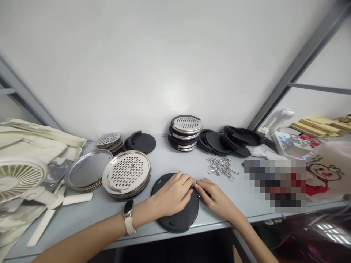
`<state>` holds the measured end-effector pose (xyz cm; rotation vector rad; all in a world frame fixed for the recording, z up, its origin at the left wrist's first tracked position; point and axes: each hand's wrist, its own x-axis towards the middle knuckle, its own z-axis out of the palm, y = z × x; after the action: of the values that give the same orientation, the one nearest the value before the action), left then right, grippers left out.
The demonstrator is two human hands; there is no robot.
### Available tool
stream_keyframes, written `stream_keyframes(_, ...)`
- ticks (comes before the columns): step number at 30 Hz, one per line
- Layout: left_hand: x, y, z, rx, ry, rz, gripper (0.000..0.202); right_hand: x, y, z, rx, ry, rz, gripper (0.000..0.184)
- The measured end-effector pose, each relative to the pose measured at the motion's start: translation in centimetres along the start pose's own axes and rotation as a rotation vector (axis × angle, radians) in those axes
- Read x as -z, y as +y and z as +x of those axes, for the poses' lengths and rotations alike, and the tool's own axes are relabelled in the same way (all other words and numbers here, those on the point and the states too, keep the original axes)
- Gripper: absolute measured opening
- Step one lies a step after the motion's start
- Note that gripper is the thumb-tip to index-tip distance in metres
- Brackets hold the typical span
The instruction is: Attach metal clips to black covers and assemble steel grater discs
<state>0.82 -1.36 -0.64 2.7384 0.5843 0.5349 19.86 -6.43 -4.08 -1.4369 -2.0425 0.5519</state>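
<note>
A black round disc, with a raised part at its rim, lies flat near the table's front edge. Across its top rests my left hand, fingers curled together over the disc's right side. My right hand is closed at the disc's right edge, thumb and fingers pinching a small metal wire clip that is mostly hidden. The fingertips of both hands nearly meet there. Behind my right hand lies a loose heap of metal wire clips.
Left of the disc are stacked perforated metal plates and plain metal plates. Behind stand a tall stack of assembled discs and black discs. A white fan lies far left; a printed plastic bag is right.
</note>
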Motion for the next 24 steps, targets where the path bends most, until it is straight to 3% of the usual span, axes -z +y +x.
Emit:
stream_keyframes(6,-0.18,-0.22,0.00,0.002,0.008,0.004,0.027,0.19,-0.24,0.06,-0.024,-0.026,0.038,0.033)
stream_keyframes(24,0.41,-0.31,-0.03,0.004,-0.034,-0.058,0.022,0.25,-0.23,-0.07,-0.023,-0.040,0.006,0.030)
